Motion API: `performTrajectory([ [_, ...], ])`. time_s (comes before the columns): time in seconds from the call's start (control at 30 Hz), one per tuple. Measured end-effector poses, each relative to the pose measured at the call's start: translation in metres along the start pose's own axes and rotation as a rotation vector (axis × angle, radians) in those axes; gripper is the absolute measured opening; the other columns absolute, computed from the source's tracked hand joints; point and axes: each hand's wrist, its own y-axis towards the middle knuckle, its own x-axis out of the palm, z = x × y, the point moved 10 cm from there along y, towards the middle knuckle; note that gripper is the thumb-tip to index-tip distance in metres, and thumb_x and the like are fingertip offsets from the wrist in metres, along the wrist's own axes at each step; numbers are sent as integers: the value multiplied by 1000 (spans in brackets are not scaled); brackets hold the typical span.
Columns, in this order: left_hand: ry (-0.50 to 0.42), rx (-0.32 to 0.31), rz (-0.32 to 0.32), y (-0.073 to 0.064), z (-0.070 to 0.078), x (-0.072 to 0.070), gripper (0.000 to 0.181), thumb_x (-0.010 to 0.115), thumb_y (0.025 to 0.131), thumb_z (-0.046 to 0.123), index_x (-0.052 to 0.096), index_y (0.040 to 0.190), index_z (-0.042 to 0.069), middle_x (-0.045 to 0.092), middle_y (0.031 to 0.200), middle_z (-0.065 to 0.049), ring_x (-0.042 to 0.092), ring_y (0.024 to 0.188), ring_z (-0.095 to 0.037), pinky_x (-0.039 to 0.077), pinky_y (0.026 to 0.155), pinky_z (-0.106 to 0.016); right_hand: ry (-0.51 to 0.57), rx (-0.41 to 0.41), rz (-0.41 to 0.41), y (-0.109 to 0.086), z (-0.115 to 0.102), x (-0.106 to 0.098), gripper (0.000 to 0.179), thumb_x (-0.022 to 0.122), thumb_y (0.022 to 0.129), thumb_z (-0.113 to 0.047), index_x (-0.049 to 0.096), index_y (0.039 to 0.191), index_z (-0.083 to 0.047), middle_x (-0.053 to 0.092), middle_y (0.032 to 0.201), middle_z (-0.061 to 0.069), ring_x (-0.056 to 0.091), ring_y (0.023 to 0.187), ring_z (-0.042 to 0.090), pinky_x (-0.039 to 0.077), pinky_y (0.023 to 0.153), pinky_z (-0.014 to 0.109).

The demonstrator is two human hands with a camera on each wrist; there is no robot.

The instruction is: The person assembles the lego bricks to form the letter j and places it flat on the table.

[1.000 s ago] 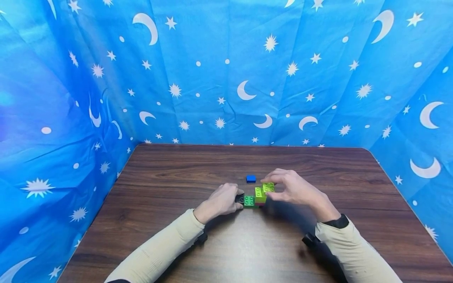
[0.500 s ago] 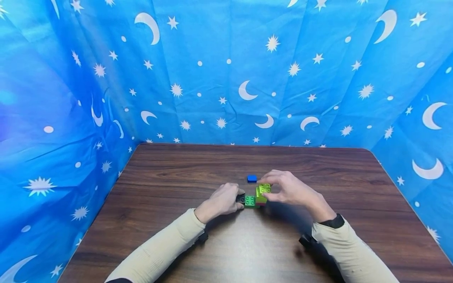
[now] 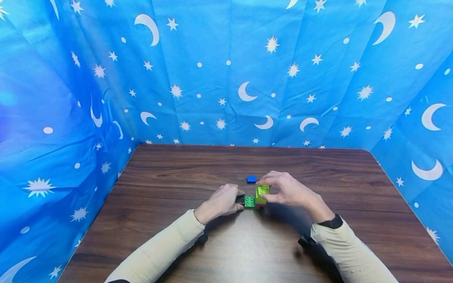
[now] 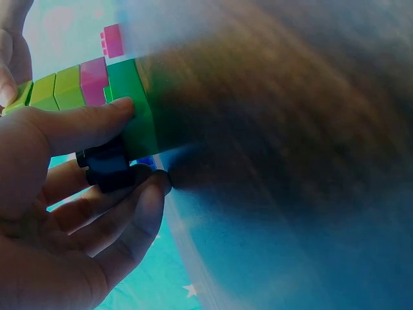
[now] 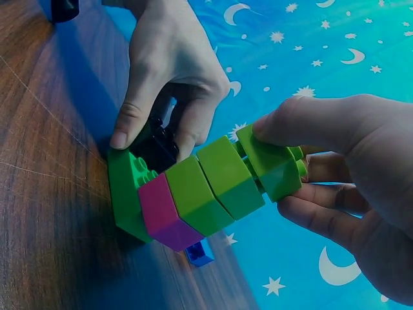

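Note:
A toy brick structure stands on the table: a long green brick [image 5: 126, 194] at its base, a black brick [image 5: 153, 147] on one end, a pink brick [image 5: 166, 213] on the other. Two stacked lime bricks [image 5: 216, 177] rise from the pink one. My left hand [image 3: 222, 199] grips the black end, its thumb against the green base and its fingers behind. Between thumb and fingers, my right hand [image 3: 291, 190] pinches another lime brick [image 5: 268, 165] on top of the stack. In the right wrist view it is slightly tilted, with studs showing in a narrow gap beneath it.
Beyond the structure, a small blue brick [image 3: 251, 179] lies on the brown wooden table [image 3: 177, 165]. A loose pink brick [image 4: 113, 41] shows in the left wrist view. Blue fabric [image 3: 212, 78] with moons and stars hangs around the table.
My right hand has brought its lime brick leftward and slightly down, from the stack's right side to right over its top. The left hand has kept its grip in place.

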Motion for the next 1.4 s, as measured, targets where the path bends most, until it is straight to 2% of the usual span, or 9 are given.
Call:
performTrajectory([
  [0.2, 1, -4, -3, 0, 0, 2, 29, 80, 78, 28, 75, 103, 15, 63, 88, 3, 54, 73, -9, 49, 66, -28, 1, 12, -8, 0, 0, 2, 30, 72, 86, -23, 72, 115, -16, 68, 109, -1, 64, 100, 15, 56, 81, 35],
  [0.47, 5, -10, -13, 0, -1, 2, 37, 80, 78, 29, 74, 111, 13, 66, 95, 1, 60, 80, -11, 54, 75, -29, 3, 16, -10, 0, 1, 3, 29, 72, 87, -23, 71, 115, -15, 69, 110, 0, 64, 100, 16, 56, 80, 36],
  [0.67, -1, 0, -12, 2, 1, 3, 37, 80, 79, 28, 74, 111, 13, 66, 95, 1, 59, 78, -10, 52, 72, -28, 23, 30, -6, -1, 0, 1, 30, 74, 85, -22, 72, 114, -13, 69, 109, 2, 65, 97, 17, 57, 77, 39],
  [0.97, 7, -12, -13, 2, 0, 4, 42, 80, 78, 29, 72, 116, 11, 68, 101, -1, 64, 86, -13, 55, 81, -31, 58, 51, -3, -2, 4, 3, 30, 75, 86, -23, 72, 115, -12, 69, 111, 3, 65, 100, 18, 57, 80, 41],
  [1.4, -5, -30, -22, 0, -2, 2, 43, 80, 79, 29, 71, 118, 11, 68, 101, -1, 64, 87, -14, 54, 81, -32, 106, 78, -8, -2, 9, 8, 31, 74, 87, -24, 72, 115, -12, 68, 112, 5, 65, 101, 19, 57, 80, 40],
])
